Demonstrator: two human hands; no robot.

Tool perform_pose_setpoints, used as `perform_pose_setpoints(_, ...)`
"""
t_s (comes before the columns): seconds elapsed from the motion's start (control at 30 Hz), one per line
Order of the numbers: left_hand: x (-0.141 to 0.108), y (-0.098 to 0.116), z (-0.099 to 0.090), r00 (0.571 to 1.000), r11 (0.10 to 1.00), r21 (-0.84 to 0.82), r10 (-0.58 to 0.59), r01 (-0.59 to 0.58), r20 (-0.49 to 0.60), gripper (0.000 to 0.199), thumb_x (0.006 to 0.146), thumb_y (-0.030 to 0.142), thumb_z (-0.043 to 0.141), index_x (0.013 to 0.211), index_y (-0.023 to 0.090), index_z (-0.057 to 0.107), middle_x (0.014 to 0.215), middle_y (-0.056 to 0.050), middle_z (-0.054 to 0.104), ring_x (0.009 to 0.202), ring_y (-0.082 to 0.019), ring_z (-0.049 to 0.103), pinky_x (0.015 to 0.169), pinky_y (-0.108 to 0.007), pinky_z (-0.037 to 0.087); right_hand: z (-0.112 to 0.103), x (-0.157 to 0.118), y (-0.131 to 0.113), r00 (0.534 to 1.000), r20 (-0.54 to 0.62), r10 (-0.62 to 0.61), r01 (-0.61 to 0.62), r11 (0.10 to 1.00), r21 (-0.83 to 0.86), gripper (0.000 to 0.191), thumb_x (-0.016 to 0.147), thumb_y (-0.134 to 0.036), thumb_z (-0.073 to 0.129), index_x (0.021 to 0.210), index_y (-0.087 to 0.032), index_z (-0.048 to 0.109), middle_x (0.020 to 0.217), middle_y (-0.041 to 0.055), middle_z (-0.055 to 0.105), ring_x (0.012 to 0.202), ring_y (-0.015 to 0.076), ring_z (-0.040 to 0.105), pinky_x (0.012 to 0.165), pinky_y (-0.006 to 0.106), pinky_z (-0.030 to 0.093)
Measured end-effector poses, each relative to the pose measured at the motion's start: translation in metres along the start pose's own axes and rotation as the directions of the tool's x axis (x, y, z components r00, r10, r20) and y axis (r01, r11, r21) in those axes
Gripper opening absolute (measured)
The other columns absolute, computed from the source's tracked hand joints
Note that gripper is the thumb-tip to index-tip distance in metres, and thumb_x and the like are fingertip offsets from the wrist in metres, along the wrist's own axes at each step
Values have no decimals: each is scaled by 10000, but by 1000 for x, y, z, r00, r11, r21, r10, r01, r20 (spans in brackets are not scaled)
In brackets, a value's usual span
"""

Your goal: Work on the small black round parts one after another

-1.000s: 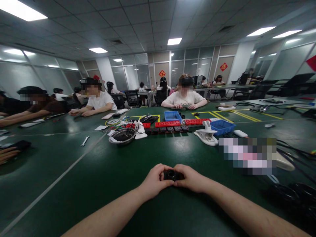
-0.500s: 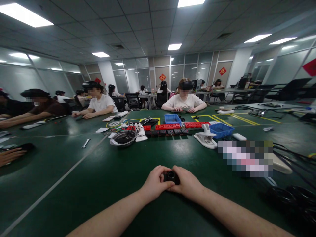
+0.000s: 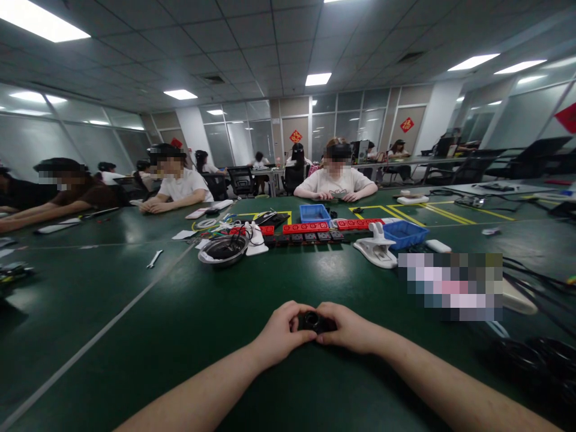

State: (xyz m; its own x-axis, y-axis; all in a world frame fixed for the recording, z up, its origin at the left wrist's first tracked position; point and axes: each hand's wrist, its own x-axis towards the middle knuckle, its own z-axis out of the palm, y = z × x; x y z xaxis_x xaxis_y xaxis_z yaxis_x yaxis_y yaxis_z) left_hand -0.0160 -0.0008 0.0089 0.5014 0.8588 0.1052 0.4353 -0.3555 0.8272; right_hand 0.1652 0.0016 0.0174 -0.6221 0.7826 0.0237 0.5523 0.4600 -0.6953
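One black part [image 3: 314,323] | left hand [image 3: 279,331], right hand [image 3: 350,327] grip it, toward table [image 3: 189,330]'s near edge | apparently mid-handling; next calls for steadiness

2 bare forearms [image 3: 202,384] angle inward, curled fingers [image 3: 297,308] nearly meeting.

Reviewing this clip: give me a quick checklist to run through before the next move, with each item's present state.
1. Left grip on the black part: ok, thumb and fingers touch it.
2. Right grip on the same part: ok, touching its other side.
3. Part's whole outline visible: not ok, fingers cover its sides.
4. Inside of its round opening: cannot tell, too dark.
5. Part resting on the green table or held above it: cannot tell, underside hidden.
6. Wrench apart from both hands: ok, lying off to the left.
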Motion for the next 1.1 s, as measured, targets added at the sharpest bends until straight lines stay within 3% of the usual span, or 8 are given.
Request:
perform_pose_setpoints(0.27,1,-4,0,1000,1000,7,30,-30,-7,353,633,265,626,976,215,561,716,28,401,569,-84,372,535,-197,312,1,1,1,1000,-18,25,-25,1000,-7,147,654,-204,595,786,-157,553,754,-7,486,688,123,470,598,213,359)
perform_pose_setpoints(0.43,1,-2,3,999,1000,-31,-4,3,-34,348,579,284,668,898,180,574,714,31,406,550,-75,362,505,-187,302,6,4,6,994,-42,103,-104,995,-9,211,600,-245,638,743,-155,512,689,-28,487,616,102,443,513,184,315)
perform_pose_setpoints(0.57,2,-3,13,984,992,-70,-112,103,-142,328,567,245,668,856,148,546,656,44,405,512,-69,350,472,-180,286,18,8,6,961,-183,209,-234,964,-124,299,543,-342,663,657,-168,448,617,-44,468,554,93,415,458,182,263)
perform_pose_setpoints(0.7,4,-3,17,965,990,-61,-138,127,-224,302,579,246,656,832,145,525,631,49,408,505,-72,352,470,-182,285,26,9,-4,921,-322,219,-313,908,-278,212,611,-317,599,686,-175,460,670,-5,521,597,122,465,489,205,283)
perform_pose_setpoints(0.87,1,1,11,987,994,-64,-92,84,-135,281,612,227,627,861,147,523,699,34,429,521,-71,357,486,-185,306,24,3,-12,938,-297,179,-283,890,-357,270,640,-396,573,763,-166,506,761,49,556,696,172,510,582,244,347)
perform_pose_setpoints(1.0,-2,4,5,997,998,-44,-56,53,-62,300,622,211,616,907,162,534,755,22,441,562,-78,382,523,-192,326,15,-2,-8,978,-198,60,-119,947,-298,417,578,-433,634,880,-171,520,834,44,556,743,178,505,612,246,364)
perform_pose_setpoints(1.1,-2,5,2,998,998,-33,-57,57,-21,311,627,212,612,926,172,536,790,14,455,598,-88,404,542,-197,334,6,-4,-5,995,-95,19,-40,974,-223,364,614,-377,624,912,-185,539,834,25,558,732,163,501,611,237,364)
